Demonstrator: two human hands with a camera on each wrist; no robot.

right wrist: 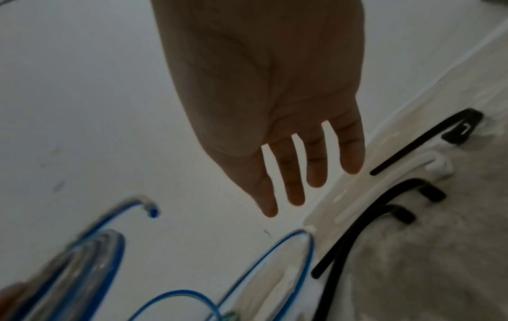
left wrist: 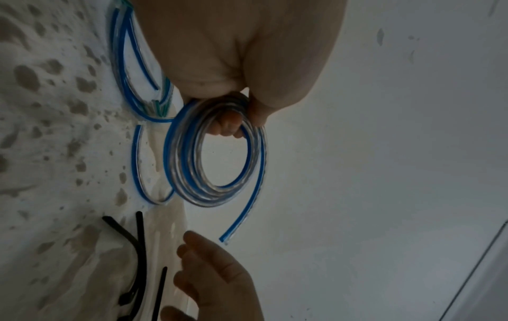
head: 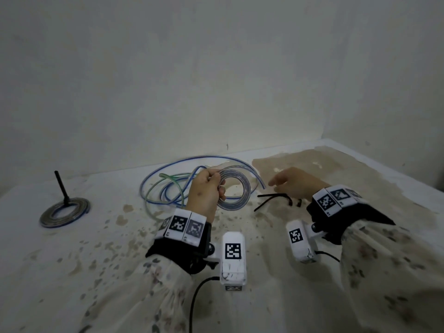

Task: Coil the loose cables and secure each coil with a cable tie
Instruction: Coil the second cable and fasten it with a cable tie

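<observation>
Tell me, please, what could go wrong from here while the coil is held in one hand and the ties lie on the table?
The left hand pinches the coil at one spot only; if that grip loosens, the loops could spring apart. The free tail sticks out and may unwind. The open right hand is beside the black cable ties, which overlap, so it might lift several at once.

Open table surface (head: 84, 260) is found in front, near the person, and nothing stands there. At far left, a tied coil (head: 64, 211) with an upright black tie tail is placed well apart from the rest. The far middle is taken by loose cables (head: 165, 186) in wide loops. To the right of them, black cable ties (head: 274, 199) are lying below the right hand (head: 295, 183), whose fingers are spread. Behind, the passage is closed by the wall (head: 216, 80).
</observation>
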